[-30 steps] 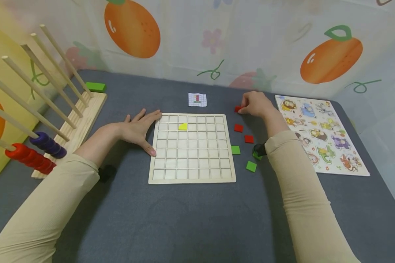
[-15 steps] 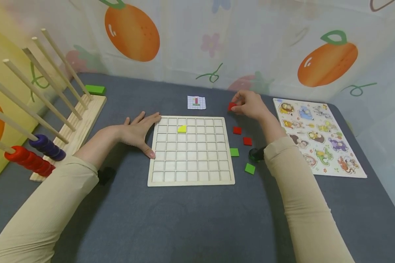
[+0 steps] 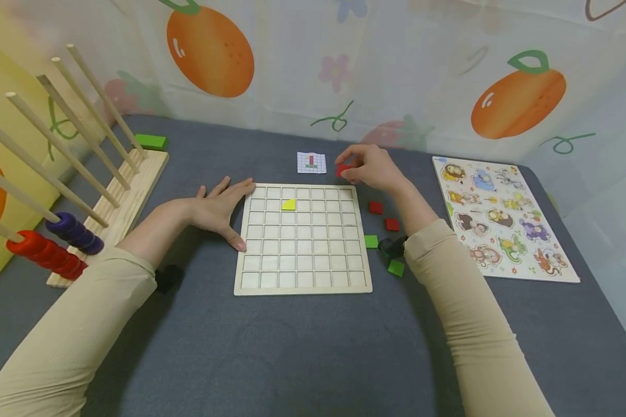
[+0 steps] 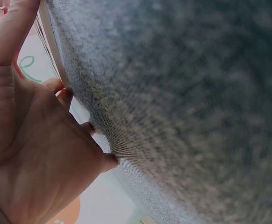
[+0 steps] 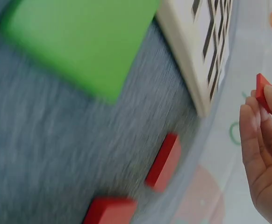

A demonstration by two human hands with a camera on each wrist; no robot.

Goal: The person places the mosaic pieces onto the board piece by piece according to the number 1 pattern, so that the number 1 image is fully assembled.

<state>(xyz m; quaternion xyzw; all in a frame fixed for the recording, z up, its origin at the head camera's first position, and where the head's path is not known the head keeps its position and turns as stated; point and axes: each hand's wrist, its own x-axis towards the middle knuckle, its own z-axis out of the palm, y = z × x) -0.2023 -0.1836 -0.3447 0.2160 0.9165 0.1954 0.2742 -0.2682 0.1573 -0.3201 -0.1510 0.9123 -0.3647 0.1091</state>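
Observation:
A pale wooden grid board [image 3: 304, 292] lies flat in the middle of the table, one yellow tile [image 3: 288, 204] sitting in its upper left part. My left hand [image 3: 215, 209] rests along the board's left edge, fingers spread, thumb and fingertips touching the frame. Above the board's upper right corner, my right hand [image 3: 371, 166] pinches a red square tile [image 3: 342, 169] between thumb and fingers; the right wrist view shows this red tile [image 5: 263, 93] raised off the table. Just behind the board lies a small paper card [image 3: 311, 163] with a grid and a coloured figure.
Two red tiles [image 3: 375, 207] and a few green tiles [image 3: 371, 241] lie right of the board, one green partly behind my wrist strap. An animal puzzle board [image 3: 506, 217] is at the right. A wooden bead rack [image 3: 120, 202] with upright pegs stands left, a green block [image 3: 152, 142] behind it.
My right hand has lifted the red tile from the table and carried it left, toward the board's upper right corner. The left hand has stayed at the board's edge.

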